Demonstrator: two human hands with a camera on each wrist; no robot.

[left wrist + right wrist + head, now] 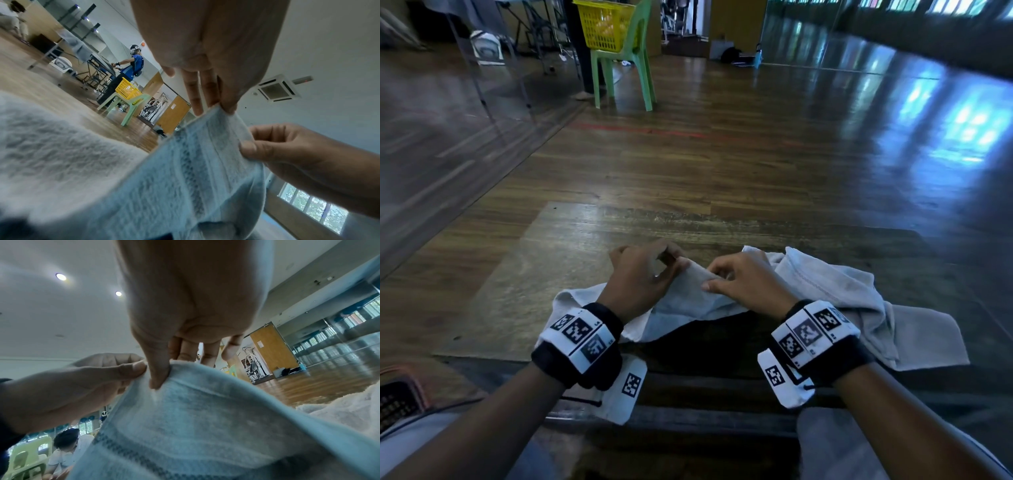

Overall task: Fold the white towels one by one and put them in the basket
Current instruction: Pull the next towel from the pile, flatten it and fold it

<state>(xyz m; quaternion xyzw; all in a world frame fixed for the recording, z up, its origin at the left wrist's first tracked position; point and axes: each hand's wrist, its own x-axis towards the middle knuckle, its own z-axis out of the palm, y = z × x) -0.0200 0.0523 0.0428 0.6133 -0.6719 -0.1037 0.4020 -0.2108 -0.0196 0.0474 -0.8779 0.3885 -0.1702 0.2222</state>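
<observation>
Terry cloth, pale and limp, is the biggest thing at hand: the white towel [688, 301] sags from both hands down onto the wooden table [571, 267], its loose body spreading below and behind the wrists. A second heap of towels [852, 298] lies crumpled just to the outer side of the right hand, touching the table and apparently overlapping the held one. The basket [400, 394] is probably the dark mesh corner beside the left forearm, low and close to the person's lap; little of it shows.

The left hand [643, 277] pinches the towel's hemmed edge between thumb and fingertips, and the right hand [743, 281] pinches the same edge just beside it, so the two grips nearly touch. In the left wrist view the hem runs taut between the two pinches, with a woven band [191, 164] running below it.

By my judgement the cloth is light, soft and not slippery; it will not hold a shape, and will droop wherever it is unsupported. The sensible hold is on the stitched hem, which is firmer than the pile, with the hands sliding apart along it toward the corners before any fold.
</observation>
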